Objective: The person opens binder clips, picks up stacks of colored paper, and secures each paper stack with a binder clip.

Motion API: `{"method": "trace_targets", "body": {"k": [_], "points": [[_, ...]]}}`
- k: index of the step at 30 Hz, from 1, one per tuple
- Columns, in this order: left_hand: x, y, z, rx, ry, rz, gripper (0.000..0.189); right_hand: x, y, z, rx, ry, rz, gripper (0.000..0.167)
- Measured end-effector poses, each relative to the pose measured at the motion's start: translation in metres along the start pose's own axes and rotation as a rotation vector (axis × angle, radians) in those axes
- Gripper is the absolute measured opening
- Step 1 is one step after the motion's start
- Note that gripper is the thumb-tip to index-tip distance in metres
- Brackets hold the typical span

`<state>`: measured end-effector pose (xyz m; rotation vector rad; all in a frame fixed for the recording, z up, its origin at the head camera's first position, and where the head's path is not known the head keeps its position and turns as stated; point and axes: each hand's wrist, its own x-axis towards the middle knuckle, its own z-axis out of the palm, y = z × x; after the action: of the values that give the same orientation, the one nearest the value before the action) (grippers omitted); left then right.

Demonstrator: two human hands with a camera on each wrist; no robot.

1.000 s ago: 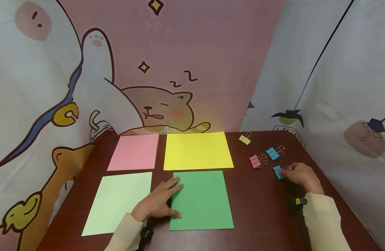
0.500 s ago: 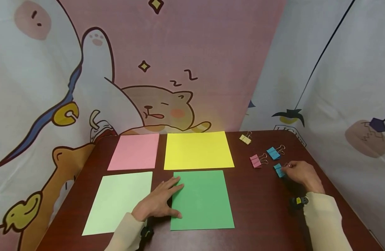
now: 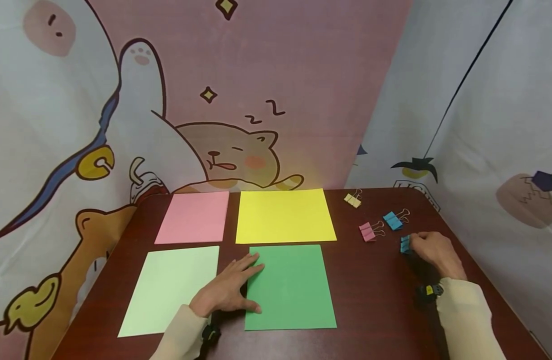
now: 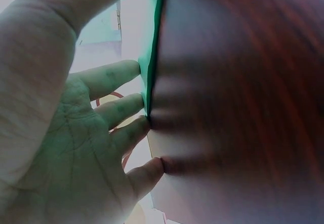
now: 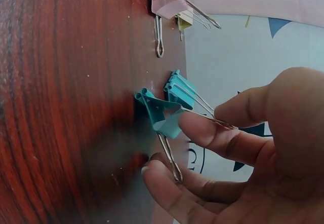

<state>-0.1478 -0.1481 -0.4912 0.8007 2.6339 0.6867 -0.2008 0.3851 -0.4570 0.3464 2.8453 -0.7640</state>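
Observation:
My left hand (image 3: 228,287) lies with fingers spread at the left edge of a green sheet (image 3: 294,290); in the left wrist view its straight fingertips touch that sheet and the dark tabletop. At the right of the table, my right hand (image 3: 435,254) pinches a blue binder clip (image 3: 405,244) by a wire handle. Seen from the right wrist, thumb and index finger are at the upper handle of this blue clip (image 5: 164,117), and other fingertips are by the lower one. A second blue binder clip (image 3: 393,220) lies just behind it, a pink binder clip (image 3: 367,231) to its left.
A pale yellow binder clip (image 3: 352,201) lies near the table's back edge. Around the green sheet are a light green sheet (image 3: 168,290), a pink sheet (image 3: 192,218) and a yellow sheet (image 3: 285,216). A cartoon-printed curtain (image 3: 280,75) hangs right behind the table.
The held blue clip has turned and shifted slightly right, and my right fingers now cover more of it. My left hand, the sheets and the other clips stay put.

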Motion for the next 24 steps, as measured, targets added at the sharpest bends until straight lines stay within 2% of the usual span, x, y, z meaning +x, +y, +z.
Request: {"method": "trace_targets", "body": {"k": [7,12,16,21,24], "points": [[-0.001,-0.001,0.0,-0.001,0.009,0.002,0.101,0.001,0.001,-0.004,0.001,-0.007,0.015,0.043],[-0.001,-0.001,0.0,0.0,0.009,0.005,0.1,-0.001,0.002,-0.01,0.07,-0.011,-0.001,0.037],[-0.001,-0.001,0.0,-0.002,0.009,0.006,0.1,-0.002,0.005,-0.012,0.135,-0.039,0.031,0.055],[-0.001,-0.002,0.001,-0.013,0.01,0.007,0.101,-0.001,0.008,-0.012,0.122,-0.065,0.113,0.086],[-0.001,-0.003,0.001,-0.012,0.011,0.008,0.101,-0.002,0.01,-0.012,0.096,-0.098,0.13,0.094]]}}
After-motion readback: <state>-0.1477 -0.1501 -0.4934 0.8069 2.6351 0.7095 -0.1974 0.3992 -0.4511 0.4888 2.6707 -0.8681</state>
